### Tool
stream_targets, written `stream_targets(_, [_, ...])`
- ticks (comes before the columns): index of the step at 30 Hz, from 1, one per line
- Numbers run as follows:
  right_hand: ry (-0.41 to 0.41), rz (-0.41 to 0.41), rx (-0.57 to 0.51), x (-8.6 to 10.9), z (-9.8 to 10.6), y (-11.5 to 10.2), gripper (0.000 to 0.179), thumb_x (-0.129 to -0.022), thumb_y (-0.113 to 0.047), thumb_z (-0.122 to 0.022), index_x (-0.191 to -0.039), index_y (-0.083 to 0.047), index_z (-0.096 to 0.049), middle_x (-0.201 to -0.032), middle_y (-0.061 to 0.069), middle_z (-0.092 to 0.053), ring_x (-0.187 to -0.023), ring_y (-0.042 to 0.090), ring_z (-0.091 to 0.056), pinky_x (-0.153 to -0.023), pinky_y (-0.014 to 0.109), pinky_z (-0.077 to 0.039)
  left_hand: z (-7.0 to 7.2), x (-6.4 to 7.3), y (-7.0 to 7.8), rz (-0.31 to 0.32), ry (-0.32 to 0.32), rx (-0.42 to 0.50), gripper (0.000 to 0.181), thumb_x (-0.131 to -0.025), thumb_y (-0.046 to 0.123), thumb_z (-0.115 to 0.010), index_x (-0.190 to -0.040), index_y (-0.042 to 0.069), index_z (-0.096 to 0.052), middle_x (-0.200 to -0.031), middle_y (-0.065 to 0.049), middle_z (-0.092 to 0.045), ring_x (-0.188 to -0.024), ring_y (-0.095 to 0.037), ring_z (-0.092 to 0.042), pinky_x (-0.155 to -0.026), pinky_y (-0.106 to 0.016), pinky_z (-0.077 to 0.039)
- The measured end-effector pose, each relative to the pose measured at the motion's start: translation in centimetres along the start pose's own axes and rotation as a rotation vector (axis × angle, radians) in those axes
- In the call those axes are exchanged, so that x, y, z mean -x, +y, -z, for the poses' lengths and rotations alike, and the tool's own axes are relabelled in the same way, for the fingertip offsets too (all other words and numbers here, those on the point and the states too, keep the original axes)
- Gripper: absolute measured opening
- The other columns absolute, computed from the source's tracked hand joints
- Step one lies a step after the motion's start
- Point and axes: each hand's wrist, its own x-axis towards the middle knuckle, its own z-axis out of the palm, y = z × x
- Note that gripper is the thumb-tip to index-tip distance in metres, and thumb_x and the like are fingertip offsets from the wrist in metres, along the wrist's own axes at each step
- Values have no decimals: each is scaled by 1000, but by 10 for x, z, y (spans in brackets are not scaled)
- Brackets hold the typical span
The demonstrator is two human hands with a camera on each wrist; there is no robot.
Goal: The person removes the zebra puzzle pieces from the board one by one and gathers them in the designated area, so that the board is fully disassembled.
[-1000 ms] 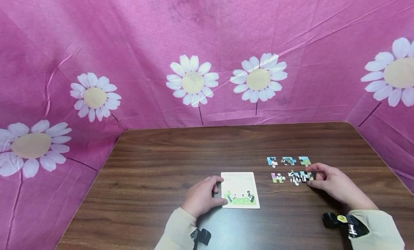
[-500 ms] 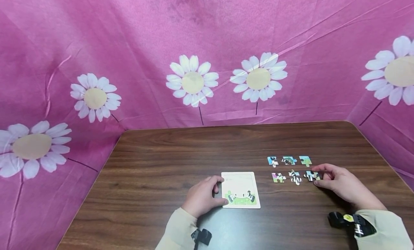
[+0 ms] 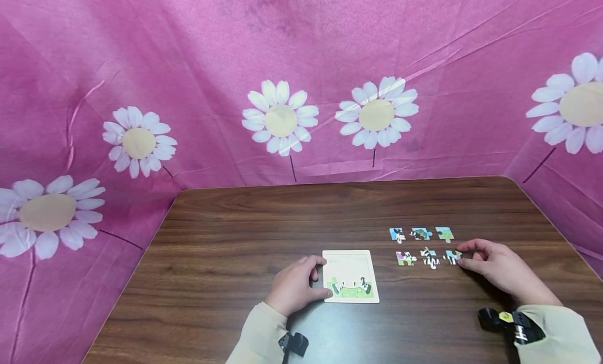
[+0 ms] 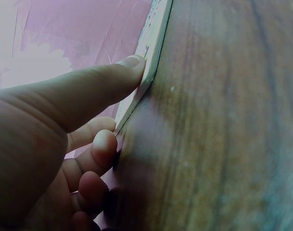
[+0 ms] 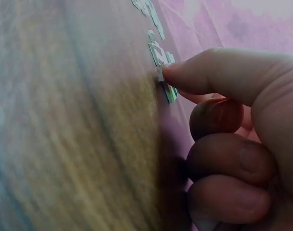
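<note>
My left hand [image 3: 296, 285] holds the white square puzzle board [image 3: 350, 267] by its left side, index finger at the far corner and thumb at the near one. The board's lower part shows green grass and black-and-white striped legs; its upper part is plain white. To the right, my right hand [image 3: 490, 267] pinches a blue, black and white puzzle piece [image 3: 451, 257] lying on the table, partly covered by the thumb. In the right wrist view the thumb [image 5: 194, 74] presses on that piece; the index finger is mostly hidden behind it.
A zebra-striped piece [image 3: 430, 258] and a pink-green piece [image 3: 405, 258] share its row. Behind lie three more pieces, including a blue-green one [image 3: 444, 234]. Everything lies on a brown wooden table [image 3: 264, 217], backed by a pink flowered cloth [image 3: 320, 50].
The right hand has slid its puzzle piece to the right, apart from the zebra-striped piece, and then nearly stopped. My left hand and the board have stayed in place.
</note>
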Motion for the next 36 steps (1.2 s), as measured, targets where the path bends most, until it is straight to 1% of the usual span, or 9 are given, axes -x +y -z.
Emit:
stream_targets(5, [23,-4,31,0,1,-3,30,-90,-18,-73,-111,2,-65,-65,-6,-49,-55,6,-42,-56,28,-32,0,0,0,0,0,0,58,-70,41,-88,-119,21,-65,-83,17,-51,-68,-1,-46,-62,-24,-38])
stream_targets(8, [58,-8,17,0,3,-8,30,-91,-20,-73,-112,1,-65,-67,-5,-50,-58,6,-44,-58,27,-32,0,0,0,0,-2,-2,58,-69,41,-89,-118,21,-65,-83,17,-51,-68,-1,-46,-62,-24,-38])
stream_targets(12, [80,21,-36,0,4,-20,27,-92,-18,-73,-111,1,-65,-68,-5,-50,-59,6,-45,-59,26,-33,0,-1,0,3,-10,-2,58,-70,41,-88,-119,21,-65,-83,17,-51,-68,-1,-46,-63,-24,-38])
stream_targets(15, [65,46,-45,-1,2,-30,26,-92,-17,-72,-110,0,-66,-68,-5,-49,-59,6,-45,-58,26,-34,0,-2,1,4,-24,2,60,-69,42,-88,-121,21,-64,-84,16,-51,-69,-2,-46,-64,-24,-38])
stream_targets(20, [38,63,-49,-3,-4,-48,23,-92,-17,-72,-109,-2,-67,-68,-5,-49,-59,6,-44,-57,27,-34,3,-3,1,-9,-59,9,69,-65,42,-91,-124,19,-63,-86,15,-51,-72,-2,-46,-65,-24,-39])
stream_targets(26, [26,133,-76,-4,-16,-66,20,-88,-12,-75,-106,-4,-69,-64,-6,-47,-54,7,-43,-53,28,-35,6,-2,1,-27,-103,19,77,-62,39,-93,-128,18,-61,-88,14,-51,-75,-3,-47,-68,-24,-39])
stream_targets(30, [5,161,-74,-3,-27,-79,20,-86,-13,-77,-104,-8,-70,-64,-8,-47,-53,5,-42,-52,27,-35,6,-2,0,-30,-108,9,77,-64,39,-93,-130,18,-60,-89,15,-50,-76,-4,-47,-69,-24,-39])
stream_targets(33, [-28,167,-84,-3,-37,-91,20,-87,-17,-77,-104,-9,-70,-64,-7,-48,-54,6,-43,-53,27,-36,6,-1,-1,-32,-104,-1,77,-65,40,-92,-131,18,-60,-88,15,-49,-75,-4,-47,-68,-24,-39])
stream_targets(36, [-54,185,-123,-5,-47,-103,18,-86,-17,-77,-101,-10,-70,-64,-7,-48,-54,6,-44,-52,27,-37,5,1,-1,-31,-101,-11,78,-66,41,-92,-132,18,-59,-88,15,-48,-74,-4,-46,-67,-24,-38])
